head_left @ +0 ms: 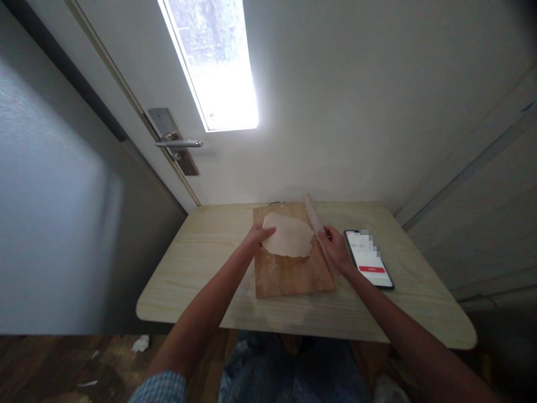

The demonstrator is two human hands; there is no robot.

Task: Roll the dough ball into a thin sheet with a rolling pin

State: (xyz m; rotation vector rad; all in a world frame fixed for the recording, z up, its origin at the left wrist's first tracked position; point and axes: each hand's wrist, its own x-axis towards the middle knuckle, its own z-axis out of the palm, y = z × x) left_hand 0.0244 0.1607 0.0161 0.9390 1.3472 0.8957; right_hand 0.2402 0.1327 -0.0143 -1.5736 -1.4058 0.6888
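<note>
A pale, flat sheet of dough with an uneven edge lies over a wooden cutting board. My left hand pinches the sheet's left edge, its thumb on top and the other fingers mostly hidden beneath. Along the board's right side a light wooden rolling pin rests at a slant. Closed around the middle of that pin is my right hand, its thumb close to the right edge of the dough. Whether this thumb also touches the dough I cannot tell.
The board rests on a light wood table with rounded front corners. To the right of my right hand lies a phone with its screen lit. Behind the table stands a white door with a metal handle and a bright window.
</note>
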